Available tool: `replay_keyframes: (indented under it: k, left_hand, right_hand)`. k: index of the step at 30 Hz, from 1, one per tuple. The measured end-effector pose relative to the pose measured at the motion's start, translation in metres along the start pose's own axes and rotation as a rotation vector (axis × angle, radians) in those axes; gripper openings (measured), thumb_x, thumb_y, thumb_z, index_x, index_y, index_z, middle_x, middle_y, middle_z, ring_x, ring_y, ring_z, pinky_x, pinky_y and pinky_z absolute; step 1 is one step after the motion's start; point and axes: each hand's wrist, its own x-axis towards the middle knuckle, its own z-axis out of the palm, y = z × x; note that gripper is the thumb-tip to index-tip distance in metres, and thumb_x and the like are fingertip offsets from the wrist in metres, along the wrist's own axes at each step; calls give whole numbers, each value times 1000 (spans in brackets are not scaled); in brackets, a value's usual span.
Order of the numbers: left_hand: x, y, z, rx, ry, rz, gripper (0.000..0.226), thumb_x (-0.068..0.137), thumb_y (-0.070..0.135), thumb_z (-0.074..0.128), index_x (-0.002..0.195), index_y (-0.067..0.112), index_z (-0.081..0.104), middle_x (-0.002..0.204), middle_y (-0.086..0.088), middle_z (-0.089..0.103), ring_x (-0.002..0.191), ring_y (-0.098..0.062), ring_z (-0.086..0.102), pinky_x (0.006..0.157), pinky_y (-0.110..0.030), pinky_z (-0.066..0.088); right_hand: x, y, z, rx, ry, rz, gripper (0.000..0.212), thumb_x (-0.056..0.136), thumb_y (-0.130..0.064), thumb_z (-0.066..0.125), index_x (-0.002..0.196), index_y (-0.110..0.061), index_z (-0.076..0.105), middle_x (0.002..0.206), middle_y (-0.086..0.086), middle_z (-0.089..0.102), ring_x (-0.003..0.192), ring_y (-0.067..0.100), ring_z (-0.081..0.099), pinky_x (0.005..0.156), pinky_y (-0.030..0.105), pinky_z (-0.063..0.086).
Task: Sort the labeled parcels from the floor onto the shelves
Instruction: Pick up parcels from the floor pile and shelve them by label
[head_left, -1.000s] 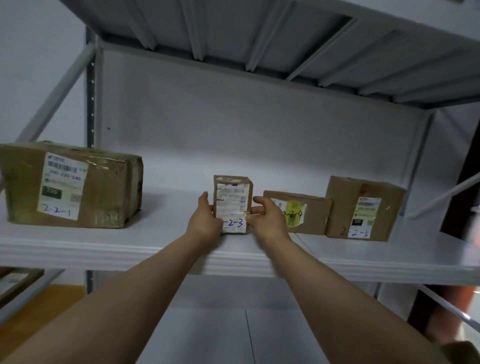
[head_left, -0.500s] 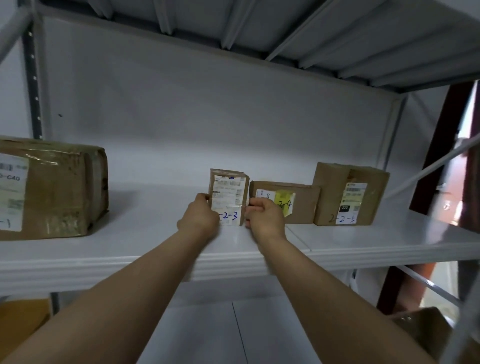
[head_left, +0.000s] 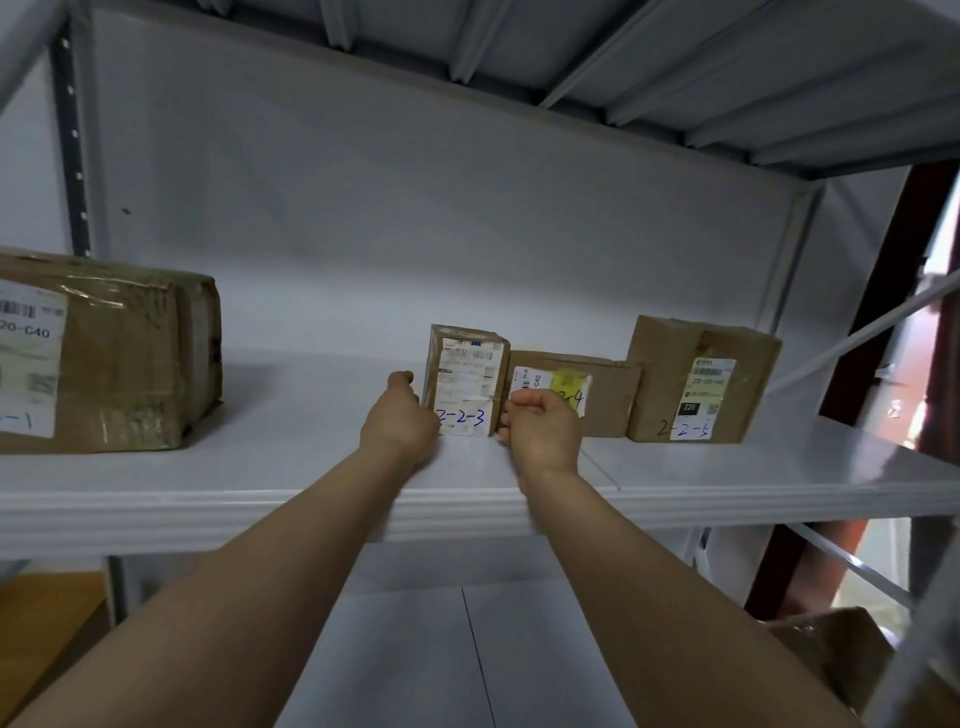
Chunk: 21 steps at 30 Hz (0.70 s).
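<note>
A small upright cardboard parcel (head_left: 467, 374) marked 2-2-3 stands on the white middle shelf (head_left: 311, 499), its right side against the flat parcel marked 2-2-4 (head_left: 608, 400). My left hand (head_left: 397, 421) presses its lower left side, thumb raised beside it. With curled fingers, my right hand (head_left: 543, 426) grips its lower right edge and hides part of the 2-2-4 label. Further right stands a taller parcel (head_left: 654, 374) marked 2-2-5.
A large parcel (head_left: 119, 353) marked 2-2-1 sits at the shelf's left end. Bare shelf lies between it and my hands. The upper shelf's ribbed underside (head_left: 571, 47) is overhead. A lower white shelf (head_left: 415, 649) and a brown box (head_left: 831, 660) are below.
The 2-2-3 parcel has slid right until it meets the 2-2-4 parcel. Both hands stayed on it, and my right fingers curled tighter. The view has shifted right.
</note>
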Motion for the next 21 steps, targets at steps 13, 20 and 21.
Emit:
replay_keyframes:
  k: [13, 20, 21]
  left_hand:
    - [-86, 14, -8, -20, 310, 401, 10, 91, 22, 55, 95, 23, 63, 94, 8, 68, 78, -16, 60, 72, -35, 52]
    - [-169, -35, -12, 77, 354, 396, 14, 94, 31, 54, 85, 21, 58, 66, 9, 58, 65, -16, 57, 61, -33, 46]
    - [-182, -51, -13, 101, 326, 348, 14, 95, 31, 53, 85, 21, 57, 64, 8, 57, 63, -17, 57, 60, -33, 46]
  right_hand:
    - [-66, -16, -14, -40, -129, -191, 16, 91, -25, 63, 78, -15, 65, 71, 0, 67, 66, 15, 59, 71, 38, 52]
    - [-134, 24, -38, -78, -285, -277, 42, 98, -30, 57, 75, 4, 57, 74, 19, 62, 64, 15, 51, 62, 35, 45]
    - [-143, 38, -41, -94, -317, -264, 43, 99, -30, 56, 75, 5, 57, 74, 20, 62, 63, 15, 50, 62, 35, 45]
